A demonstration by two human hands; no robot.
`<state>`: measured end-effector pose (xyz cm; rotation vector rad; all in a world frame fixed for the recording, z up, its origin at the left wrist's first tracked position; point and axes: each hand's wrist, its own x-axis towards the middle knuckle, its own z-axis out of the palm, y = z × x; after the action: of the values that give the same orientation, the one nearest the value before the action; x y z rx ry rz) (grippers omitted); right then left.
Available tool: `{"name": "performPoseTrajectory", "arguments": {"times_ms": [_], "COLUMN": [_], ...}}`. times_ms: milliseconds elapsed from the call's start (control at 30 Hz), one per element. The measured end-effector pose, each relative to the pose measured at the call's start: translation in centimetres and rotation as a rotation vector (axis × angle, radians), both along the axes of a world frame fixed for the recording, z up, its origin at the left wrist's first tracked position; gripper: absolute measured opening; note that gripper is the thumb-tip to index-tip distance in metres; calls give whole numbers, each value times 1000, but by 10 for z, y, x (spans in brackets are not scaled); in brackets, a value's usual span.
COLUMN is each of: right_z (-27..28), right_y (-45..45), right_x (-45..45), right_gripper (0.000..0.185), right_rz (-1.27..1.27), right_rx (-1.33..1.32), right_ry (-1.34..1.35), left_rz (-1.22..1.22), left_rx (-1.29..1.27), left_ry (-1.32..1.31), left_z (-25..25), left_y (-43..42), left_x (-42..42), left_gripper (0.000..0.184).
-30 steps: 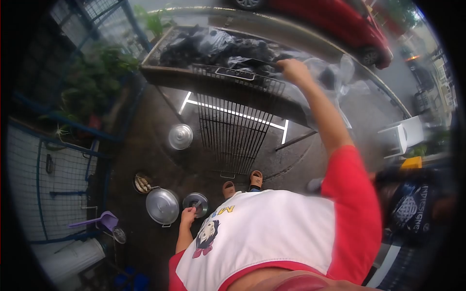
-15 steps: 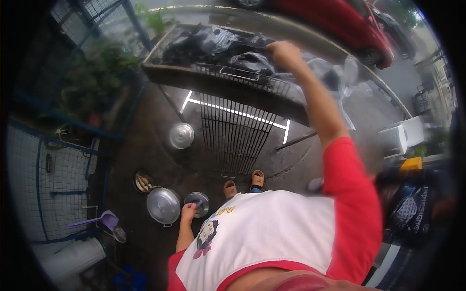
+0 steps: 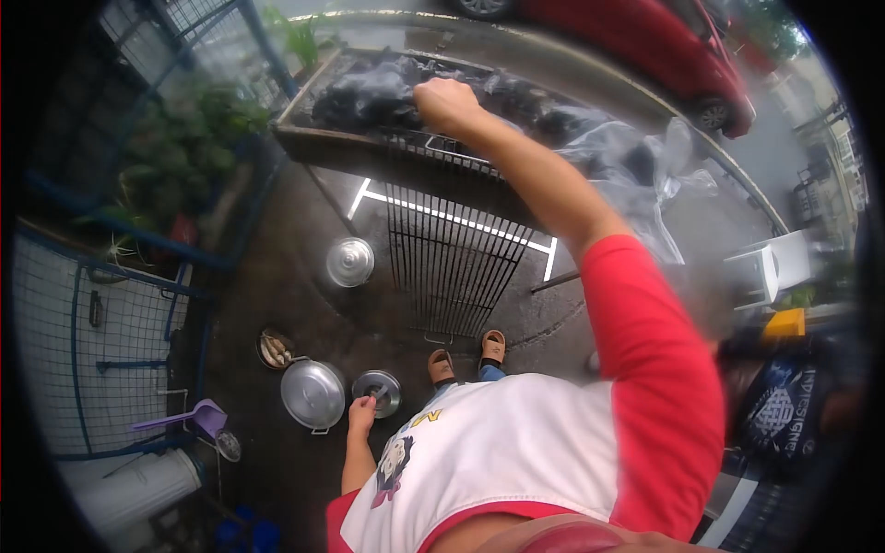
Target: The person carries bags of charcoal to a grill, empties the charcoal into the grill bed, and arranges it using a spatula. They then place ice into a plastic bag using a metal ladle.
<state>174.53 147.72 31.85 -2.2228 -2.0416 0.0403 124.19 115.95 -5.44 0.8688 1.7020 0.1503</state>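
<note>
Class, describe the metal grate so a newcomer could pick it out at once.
Find the long trough near the picture's top. Against its near side leans the metal grate, reaching down toward the sandals. Parallel bars distinguish it from the round lid to its left.

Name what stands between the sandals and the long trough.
A barred metal grate: in the head view it appears to lean, its lower end just ahead of the sandals and its upper end at the near side of the trough.
</note>
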Motion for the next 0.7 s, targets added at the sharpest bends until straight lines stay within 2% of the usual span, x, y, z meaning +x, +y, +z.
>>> {"name": "performPoseTrajectory", "arguments": {"times_ms": [67, 167, 267, 300, 333, 400, 433, 500, 533, 600, 667, 700], "right_z": [-4, -13, -63, -67, -59, -22, 10, 38, 44, 31, -17, -35], "right_y": [6, 8, 33, 34, 37, 39, 25, 17, 16, 29, 65, 83], "right_x": [10, 30, 43, 41, 38, 36, 30, 24, 16, 0, 1, 3], "right_gripper": [21, 23, 24, 24, 24, 25, 25, 22, 22, 23, 26, 25], "right_rz": [-28, -211, -242, -205, -212, 7, 25, -12, -49, -144, -241, -169], "right_rx": [42, 121, 83, 129, 132, 49, 51, 64, 93, 57, 56, 76], "right_ry": [54, 136, 177, 182, 182, -43, -35, -98, -118, -56, 57, -2], "left_rz": [15, 38, 50, -49, -148, -166, -122, 35, 30, -31, -52, -61], "left_rx": [-20, -9, -26, -114, -198, -219, -191, -145, -142, -29, 12, 41], "left_ry": [33, 32, 45, 108, 169, 162, 125, 19, 18, 81, 69, 55], "left_z": [-2, -2, 9, 15, 17, 24, 25, 8, 6, 0, -3, -5], "left_y": [-6, -20, -33, -34, -31, -27, -24, -24, -23, -13, 0, 2], "left_x": [-5, -14, -17, -19, -20, -23, -23, -27, -27, -22, -18, -14], "left_gripper": [34, 31, 26, 25, 25, 24, 24, 26, 26, 30, 32, 33]}}
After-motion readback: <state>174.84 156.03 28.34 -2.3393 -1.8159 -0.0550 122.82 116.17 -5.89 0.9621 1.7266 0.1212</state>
